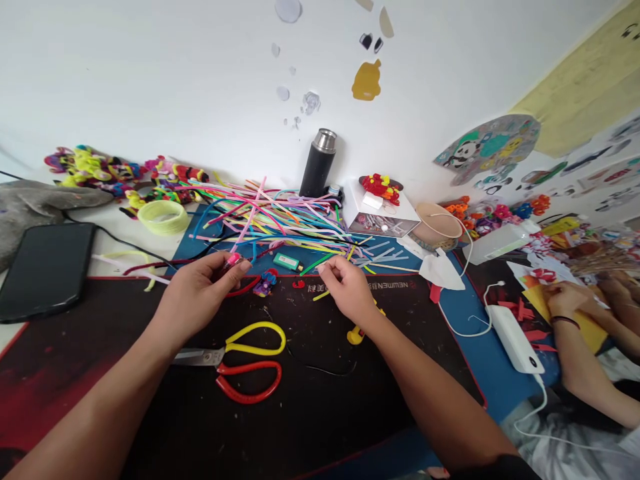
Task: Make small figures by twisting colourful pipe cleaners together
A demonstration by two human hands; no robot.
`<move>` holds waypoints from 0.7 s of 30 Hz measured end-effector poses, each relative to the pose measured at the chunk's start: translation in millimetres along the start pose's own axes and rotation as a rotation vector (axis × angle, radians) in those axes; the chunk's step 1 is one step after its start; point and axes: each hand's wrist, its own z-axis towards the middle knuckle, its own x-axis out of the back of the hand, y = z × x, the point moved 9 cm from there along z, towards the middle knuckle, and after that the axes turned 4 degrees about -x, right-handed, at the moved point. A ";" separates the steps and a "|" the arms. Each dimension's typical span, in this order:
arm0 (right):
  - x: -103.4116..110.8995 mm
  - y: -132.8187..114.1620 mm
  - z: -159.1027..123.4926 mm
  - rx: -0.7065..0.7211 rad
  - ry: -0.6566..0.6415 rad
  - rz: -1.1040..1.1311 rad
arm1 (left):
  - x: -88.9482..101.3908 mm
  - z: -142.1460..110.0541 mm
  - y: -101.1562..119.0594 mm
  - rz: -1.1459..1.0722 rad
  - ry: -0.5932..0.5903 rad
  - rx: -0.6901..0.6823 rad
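My left hand (197, 287) is closed in a pinch around a small pink-and-red fuzzy piece (233, 260), which looks like twisted pipe cleaner. Across from it, my right hand (350, 288) has thumb and forefinger pressed together; a tiny pale spot shows at the tips, too small to name. Between the hands lie a green stick-like item (288, 262), a purple-and-blue fuzzy bit (266, 282) and a small red piece (299, 284). Scissors (221, 356) with yellow and red handles rest on the dark mat, below my left hand. A yellow piece (355, 335) sits partly under my right wrist.
Loose colourful pipe cleaners (280, 220) pile up behind the hands. Further back stand a black thermos (317, 167) and a white box (367, 217). A phone (47, 267) lies left, a tape roll (164, 219) behind it. A white power bank (515, 340) and another person's hand (567, 299) are right.
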 end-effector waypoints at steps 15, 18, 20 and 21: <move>-38.7 -23.0 -7.1 -0.107 -0.086 0.653 | 1.2 4.6 -10.4 0.181 -0.062 -0.006; -37.4 -40.2 -1.0 -0.056 -0.082 0.720 | -9.1 4.6 -16.5 0.301 -0.169 -0.047; -36.2 -49.0 3.7 -0.027 -0.067 0.757 | -18.0 3.6 -18.1 0.373 -0.248 -0.100; -36.1 -52.4 5.6 -0.015 -0.056 0.767 | -21.2 3.2 -18.9 0.410 -0.274 -0.119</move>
